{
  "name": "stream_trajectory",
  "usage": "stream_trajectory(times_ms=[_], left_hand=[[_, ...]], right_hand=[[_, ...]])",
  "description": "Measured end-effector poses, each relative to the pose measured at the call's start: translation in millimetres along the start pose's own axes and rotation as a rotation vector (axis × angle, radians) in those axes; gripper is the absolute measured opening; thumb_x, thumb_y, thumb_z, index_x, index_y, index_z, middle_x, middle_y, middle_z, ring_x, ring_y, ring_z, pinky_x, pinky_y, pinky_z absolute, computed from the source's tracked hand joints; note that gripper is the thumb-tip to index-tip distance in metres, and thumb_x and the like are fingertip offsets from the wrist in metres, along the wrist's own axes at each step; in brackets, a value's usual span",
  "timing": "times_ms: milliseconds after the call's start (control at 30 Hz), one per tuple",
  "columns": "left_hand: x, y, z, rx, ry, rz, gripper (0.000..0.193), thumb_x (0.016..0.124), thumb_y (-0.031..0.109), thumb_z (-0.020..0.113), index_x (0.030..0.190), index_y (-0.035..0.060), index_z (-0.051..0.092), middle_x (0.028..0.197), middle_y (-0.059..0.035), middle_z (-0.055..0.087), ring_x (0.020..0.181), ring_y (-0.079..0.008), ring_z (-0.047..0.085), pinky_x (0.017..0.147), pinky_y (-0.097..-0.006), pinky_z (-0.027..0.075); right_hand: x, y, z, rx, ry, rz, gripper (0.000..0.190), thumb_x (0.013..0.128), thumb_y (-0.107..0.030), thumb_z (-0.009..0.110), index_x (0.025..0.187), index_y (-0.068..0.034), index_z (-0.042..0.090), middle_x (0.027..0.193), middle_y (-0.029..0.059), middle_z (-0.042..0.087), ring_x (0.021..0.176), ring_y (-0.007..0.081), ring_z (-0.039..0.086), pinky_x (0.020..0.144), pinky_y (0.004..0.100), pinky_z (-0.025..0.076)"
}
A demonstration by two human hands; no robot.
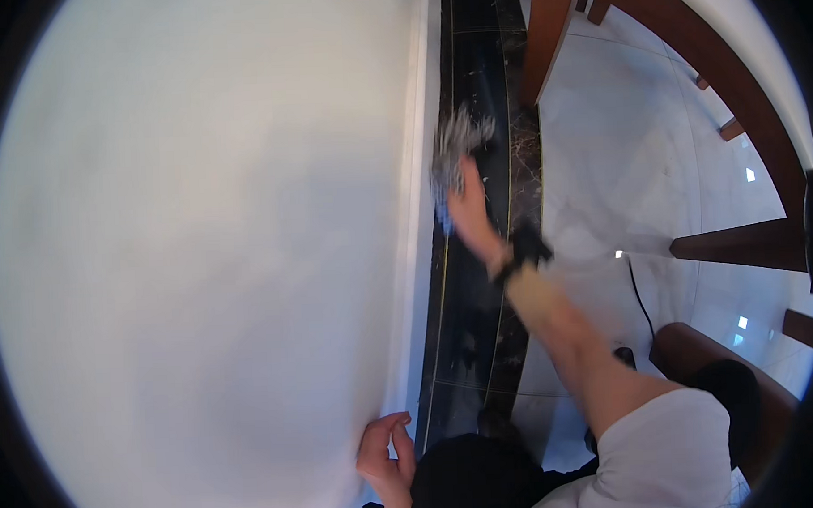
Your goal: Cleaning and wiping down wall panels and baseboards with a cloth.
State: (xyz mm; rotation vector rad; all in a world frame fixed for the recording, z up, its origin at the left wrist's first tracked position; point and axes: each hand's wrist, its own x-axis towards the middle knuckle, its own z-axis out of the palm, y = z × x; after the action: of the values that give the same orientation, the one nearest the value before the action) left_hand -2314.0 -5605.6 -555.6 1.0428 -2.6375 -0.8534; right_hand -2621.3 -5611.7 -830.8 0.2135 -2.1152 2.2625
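My right hand (pixel 471 211) presses a grey-and-white cloth (pixel 461 134) with a blue part onto the black tile strip (pixel 470 70) at the foot of a white wall (pixel 205 261). Both the hand and the cloth are blurred, and the far fingers are hidden in the cloth's folds. A black band (pixel 511 267) circles my right wrist. Close to the wall's base at the bottom, my left hand (pixel 385 449) is loosely bent, with a gap between thumb and fingers and nothing visible in it. Whether it touches the wall I cannot tell.
A white skirting board (pixel 408 213) runs along the wall. Right of the dark marbled border (pixel 525 149) lies a pale tiled floor (pixel 617 132). Brown wooden furniture legs (pixel 547 41) (pixel 742 245) stand there, under a curved wooden edge (pixel 742 61). A black cable (pixel 640 296) lies on the floor.
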Motion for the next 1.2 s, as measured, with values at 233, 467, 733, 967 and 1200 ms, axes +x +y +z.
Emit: stream_trajectory(times_ms=[233,467,733,967,1200], left_hand=[[-6.7,6.6,3.4,0.091,-0.079,0.034,0.018,0.084,-0.006,0.046,0.085,-0.0033,0.064,0.077,-0.0116,0.065,0.074,-0.0182,0.064,0.070,-0.0273,0.049],[-9.5,-7.0,24.0,-0.026,-0.068,-0.028,0.018,0.087,-0.006,0.043,0.086,-0.0071,0.061,0.078,-0.0137,0.064,0.074,-0.0190,0.064,0.072,-0.0286,0.051],[-7.7,-13.2,32.5,-0.083,-0.028,-0.098,0.015,0.082,-0.005,0.050,0.085,-0.0005,0.064,0.075,-0.0102,0.066,0.072,-0.0188,0.065,0.067,-0.0264,0.049],[-8.9,-10.0,32.1,-0.152,-0.095,-0.108,0.016,0.090,-0.003,0.043,0.090,-0.0086,0.059,0.080,-0.0150,0.064,0.075,-0.0202,0.065,0.073,-0.0301,0.051],[-11.7,-12.0,31.6,-0.101,0.002,-0.062,0.014,0.083,-0.004,0.050,0.084,-0.0013,0.063,0.074,-0.0105,0.065,0.070,-0.0183,0.065,0.066,-0.0262,0.049]], right_hand=[[-78.6,-15.7,-29.4,-0.135,-0.079,-0.124,0.060,0.066,0.009,0.051,0.125,0.001,0.044,0.129,0.0209,0.046,0.123,0.0367,0.040,0.105,0.0385,0.029],[105.5,28.3,-23.1,-0.298,0.123,-0.262,0.044,0.068,0.003,0.058,0.112,0.002,0.049,0.114,0.0261,0.050,0.108,0.0433,0.047,0.094,0.0435,0.040],[14.5,1.0,-25.2,-0.390,0.022,-0.213,0.044,0.067,0.004,0.062,0.108,-0.001,0.049,0.111,0.0193,0.049,0.105,0.0404,0.047,0.090,0.0430,0.041],[67.2,11.8,-31.1,-0.419,0.116,-0.234,0.042,0.065,0.006,0.062,0.105,-0.001,0.049,0.106,0.0197,0.049,0.102,0.0398,0.048,0.087,0.0421,0.042],[36.5,0.7,-30.3,-0.375,0.044,-0.132,0.041,0.066,0.003,0.063,0.104,0.001,0.049,0.102,0.0219,0.051,0.101,0.0409,0.049,0.086,0.0436,0.042]])
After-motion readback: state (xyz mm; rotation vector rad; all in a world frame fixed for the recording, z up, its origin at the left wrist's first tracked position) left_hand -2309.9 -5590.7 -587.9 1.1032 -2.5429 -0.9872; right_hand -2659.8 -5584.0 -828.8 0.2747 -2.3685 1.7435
